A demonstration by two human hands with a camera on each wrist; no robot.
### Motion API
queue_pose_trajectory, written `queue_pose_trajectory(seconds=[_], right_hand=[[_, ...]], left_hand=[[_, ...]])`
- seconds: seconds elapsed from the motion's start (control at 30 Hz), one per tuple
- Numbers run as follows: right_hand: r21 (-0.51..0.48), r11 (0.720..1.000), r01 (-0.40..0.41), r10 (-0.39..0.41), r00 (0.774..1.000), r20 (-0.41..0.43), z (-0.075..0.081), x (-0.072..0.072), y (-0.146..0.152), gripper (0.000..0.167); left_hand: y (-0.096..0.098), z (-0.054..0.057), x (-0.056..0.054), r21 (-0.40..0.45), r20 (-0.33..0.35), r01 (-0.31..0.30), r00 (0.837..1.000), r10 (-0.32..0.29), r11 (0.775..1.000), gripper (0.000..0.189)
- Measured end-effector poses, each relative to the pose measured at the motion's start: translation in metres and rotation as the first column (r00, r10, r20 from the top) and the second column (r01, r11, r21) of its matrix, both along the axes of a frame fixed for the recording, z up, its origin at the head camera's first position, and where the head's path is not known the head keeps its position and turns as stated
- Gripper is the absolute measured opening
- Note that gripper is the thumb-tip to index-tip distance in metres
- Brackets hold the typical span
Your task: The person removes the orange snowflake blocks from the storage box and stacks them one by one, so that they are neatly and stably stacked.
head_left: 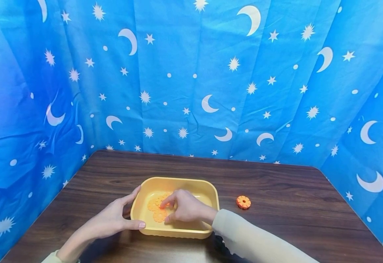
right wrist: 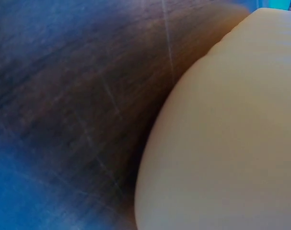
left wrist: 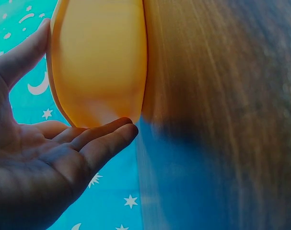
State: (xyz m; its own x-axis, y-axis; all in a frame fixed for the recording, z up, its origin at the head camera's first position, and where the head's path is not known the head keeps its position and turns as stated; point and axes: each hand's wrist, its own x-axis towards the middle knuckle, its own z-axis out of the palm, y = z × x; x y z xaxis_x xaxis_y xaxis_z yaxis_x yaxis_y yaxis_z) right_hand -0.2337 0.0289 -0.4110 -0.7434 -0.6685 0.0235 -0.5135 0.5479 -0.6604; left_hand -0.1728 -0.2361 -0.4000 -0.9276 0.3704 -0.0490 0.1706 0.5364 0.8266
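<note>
A yellow plastic basin point(head_left: 191, 233) sits on the table, its left end within the span of my left hand point(head_left: 107, 219). That thumb lies over the near-left rim, and the straight fingers touch the far-left side; the left wrist view shows them against the basin wall point(left wrist: 102, 52). Inside are several notched orange discs point(head_left: 159, 216), overlapping on the basin floor. My right hand point(head_left: 186, 208) reaches down into the basin, index fingertip at the discs and thumb apart from it. It hides part of the pile. Its fingers are out of sight in the right wrist view.
Right of the basin lies another notched orange disc piece point(head_left: 243, 202), thicker, with a centre hole. The dark wooden table point(head_left: 277, 182) is bordered by blue moon-and-star cloth point(head_left: 185, 84) at the back and sides. A pale surface point(right wrist: 222, 143) fills much of the right wrist view.
</note>
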Motion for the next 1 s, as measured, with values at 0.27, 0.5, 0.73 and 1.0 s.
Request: queue_pose_trajectory(seconds=[0.27,0.5,0.73,1.0], right_hand=[[0.024,0.999,-0.025,0.026,1.0,-0.015,0.0002,0.0,0.0,0.038],[0.057,0.997,-0.047,0.048,0.999,-0.017,0.0011,0.002,-0.0001,0.039],[0.075,0.997,-0.003,0.007,0.999,-0.047,0.0036,0.0029,0.0027,0.031],[0.061,0.998,0.025,-0.022,0.999,-0.049,0.0021,0.0014,0.0093,0.023]], left_hand=[[0.0003,-0.0003,-0.0005,0.001,-0.01,0.0,1.0,0.0,1.0,0.114],[0.0014,0.0005,0.0009,-0.006,-0.001,-0.009,1.0,0.009,1.0,0.114],[0.0014,0.0013,-0.0008,-0.006,-0.01,-0.008,1.0,0.008,1.0,0.113],[0.0005,0.0,0.0,0.017,-0.006,0.002,1.0,-0.002,1.0,0.114]])
